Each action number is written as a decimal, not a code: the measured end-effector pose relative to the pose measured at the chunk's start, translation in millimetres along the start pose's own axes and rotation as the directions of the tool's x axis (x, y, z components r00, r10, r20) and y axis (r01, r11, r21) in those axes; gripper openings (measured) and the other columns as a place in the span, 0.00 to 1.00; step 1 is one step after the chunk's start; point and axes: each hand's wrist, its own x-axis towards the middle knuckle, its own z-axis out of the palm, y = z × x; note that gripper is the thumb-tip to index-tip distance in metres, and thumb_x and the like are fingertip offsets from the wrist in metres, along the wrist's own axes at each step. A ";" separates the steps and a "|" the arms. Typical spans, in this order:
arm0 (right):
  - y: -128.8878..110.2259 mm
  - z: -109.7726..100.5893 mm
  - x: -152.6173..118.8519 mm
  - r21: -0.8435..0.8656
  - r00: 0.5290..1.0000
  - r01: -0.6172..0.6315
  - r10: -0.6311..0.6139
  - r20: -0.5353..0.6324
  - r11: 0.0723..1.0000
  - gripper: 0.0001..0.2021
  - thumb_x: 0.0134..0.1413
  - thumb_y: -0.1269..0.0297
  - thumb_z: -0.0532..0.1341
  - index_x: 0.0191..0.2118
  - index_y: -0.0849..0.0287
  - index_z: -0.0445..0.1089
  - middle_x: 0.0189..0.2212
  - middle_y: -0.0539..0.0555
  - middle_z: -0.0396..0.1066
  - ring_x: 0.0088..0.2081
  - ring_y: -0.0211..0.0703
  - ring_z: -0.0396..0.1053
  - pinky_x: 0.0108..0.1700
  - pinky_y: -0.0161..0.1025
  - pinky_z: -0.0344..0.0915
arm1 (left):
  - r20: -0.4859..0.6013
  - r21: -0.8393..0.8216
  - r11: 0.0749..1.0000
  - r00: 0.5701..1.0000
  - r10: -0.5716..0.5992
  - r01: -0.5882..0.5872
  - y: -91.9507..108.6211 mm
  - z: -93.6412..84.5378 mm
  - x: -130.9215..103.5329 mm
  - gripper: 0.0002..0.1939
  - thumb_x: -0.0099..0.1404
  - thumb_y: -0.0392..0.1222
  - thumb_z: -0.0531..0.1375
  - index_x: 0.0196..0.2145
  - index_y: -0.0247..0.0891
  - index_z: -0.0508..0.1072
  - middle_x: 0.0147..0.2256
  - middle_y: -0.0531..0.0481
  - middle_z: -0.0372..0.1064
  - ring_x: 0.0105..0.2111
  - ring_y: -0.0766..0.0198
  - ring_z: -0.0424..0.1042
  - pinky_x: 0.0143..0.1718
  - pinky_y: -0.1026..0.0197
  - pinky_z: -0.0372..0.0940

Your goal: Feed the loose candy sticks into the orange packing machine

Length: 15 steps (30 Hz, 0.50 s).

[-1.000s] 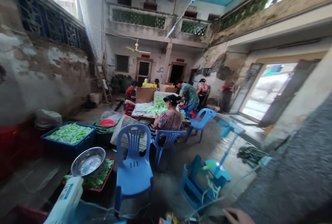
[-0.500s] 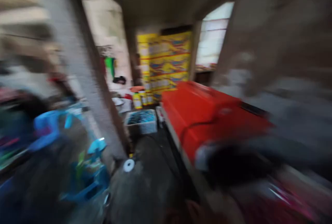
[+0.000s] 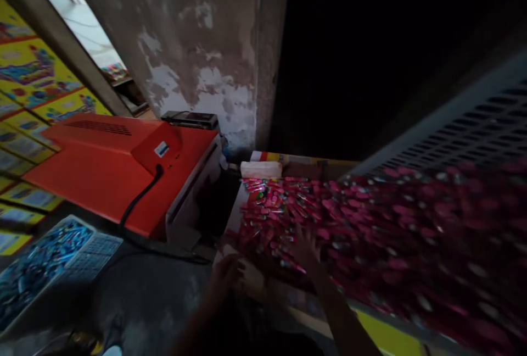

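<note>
A large heap of small pink stick-shaped pieces [image 3: 354,218], some with rounded ends, covers the work surface in front of me. Over the near left part of it, my right hand [image 3: 305,245] reaches in with its fingers apart, touching or just above the pieces. My left hand [image 3: 229,271] is at the left edge of the surface, dark and blurred. Its fingers look bent, but whether they hold anything is hidden. A white block-like roll [image 3: 261,170] lies at the far left edge of the heap.
Left of the surface stands a red machine [image 3: 102,172] with a black cable [image 3: 140,196]. A crate [image 3: 93,254] of blue pieces is on the floor at left. Yellow printed cartons [image 3: 37,70] are stacked behind. A grey slotted crate wall [image 3: 461,120] rises at right.
My view has swung right and down, from the room and pillar to the pink heap. The red machine now sits at left, and both my hands have come into clear view over the work surface.
</note>
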 end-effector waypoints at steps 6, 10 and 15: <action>-31.4 71.4 23.0 -0.168 0.991 0.074 -0.092 -0.101 0.983 0.42 0.53 0.39 0.57 0.68 0.57 0.51 0.70 0.63 0.41 0.69 0.70 0.35 0.61 0.75 0.37 | 0.114 0.107 0.993 0.992 -0.060 0.048 -14.2 -35.0 38.8 0.33 0.52 0.71 0.62 0.42 0.40 0.76 0.33 0.47 0.77 0.30 0.62 0.75 0.31 0.62 0.67; -90.9 99.8 39.0 -0.130 0.989 0.037 -0.055 -0.140 0.991 0.39 0.55 0.41 0.56 0.68 0.56 0.52 0.69 0.66 0.41 0.69 0.70 0.38 0.61 0.75 0.36 | 0.101 0.152 0.978 0.982 -0.158 0.142 -24.4 -73.9 70.1 0.32 0.52 0.71 0.61 0.40 0.39 0.77 0.31 0.46 0.77 0.28 0.61 0.75 0.30 0.61 0.69; -152.7 114.1 65.3 -0.040 0.991 0.000 -0.006 -0.132 0.999 0.40 0.58 0.38 0.50 0.70 0.56 0.45 0.70 0.65 0.36 0.69 0.69 0.34 0.59 0.75 0.44 | 0.076 0.348 0.937 0.997 -0.020 -0.008 -28.6 -108.5 123.0 0.25 0.61 0.63 0.57 0.42 0.39 0.77 0.36 0.44 0.78 0.35 0.56 0.76 0.38 0.56 0.71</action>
